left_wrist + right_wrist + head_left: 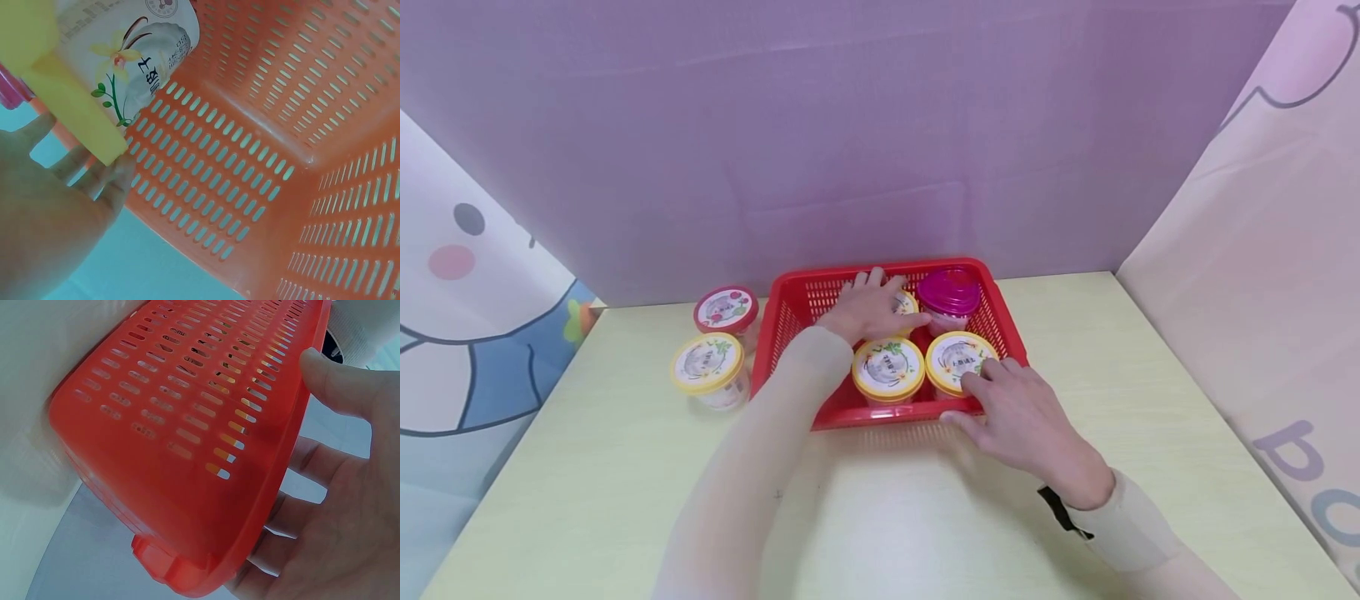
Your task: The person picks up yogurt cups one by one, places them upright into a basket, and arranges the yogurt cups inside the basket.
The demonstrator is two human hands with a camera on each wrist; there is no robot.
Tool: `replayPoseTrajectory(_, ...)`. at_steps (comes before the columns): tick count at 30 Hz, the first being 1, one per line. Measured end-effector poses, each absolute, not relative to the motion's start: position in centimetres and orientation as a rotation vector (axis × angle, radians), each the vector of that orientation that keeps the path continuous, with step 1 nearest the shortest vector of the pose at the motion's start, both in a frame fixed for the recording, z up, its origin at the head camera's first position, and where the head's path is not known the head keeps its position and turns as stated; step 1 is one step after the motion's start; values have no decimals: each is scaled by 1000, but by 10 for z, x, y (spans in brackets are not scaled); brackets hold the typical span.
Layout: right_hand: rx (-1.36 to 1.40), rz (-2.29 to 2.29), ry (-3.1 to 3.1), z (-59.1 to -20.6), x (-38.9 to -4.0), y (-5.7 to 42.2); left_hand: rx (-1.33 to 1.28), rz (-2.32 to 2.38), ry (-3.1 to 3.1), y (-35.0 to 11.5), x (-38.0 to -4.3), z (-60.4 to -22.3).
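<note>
My left hand (867, 310) reaches into a red slotted plastic basket (889, 414) and grips a yellow-lidded paper cup (907, 302) at the back middle. The left wrist view shows the fingers against that cup's yellow lid (84, 115), its printed side facing the basket wall. At the front right corner, my right hand (1022, 417) holds the basket rim, thumb outside and fingers over the edge. Two more yellow-lidded cups, one at front middle (889, 369) and one at front right (958, 360), stand in the basket. A cup with a magenta lid (950, 290) sits at the back right.
Left of the basket, on the pale wooden table (595, 467), stand a red-lidded cup (726, 309) and a yellow-lidded cup (709, 367). A purple cloth wall (850, 150) rises behind, with printed panels at both sides.
</note>
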State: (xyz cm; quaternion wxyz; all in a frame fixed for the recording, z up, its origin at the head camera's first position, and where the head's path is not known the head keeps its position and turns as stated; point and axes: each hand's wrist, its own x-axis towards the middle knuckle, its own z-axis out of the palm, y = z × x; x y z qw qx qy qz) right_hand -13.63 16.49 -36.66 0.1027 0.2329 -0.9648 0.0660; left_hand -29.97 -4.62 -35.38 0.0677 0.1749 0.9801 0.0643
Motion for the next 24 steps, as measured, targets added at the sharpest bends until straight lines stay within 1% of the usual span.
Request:
replayPoseTrajectory(10,691,193,-2849,-366,-137,164,554,225,2995,-52,-295,-353)
replayPoseTrajectory(24,676,206,-2869,-367,-137,165,492,165,2988,-59,-289,-346)
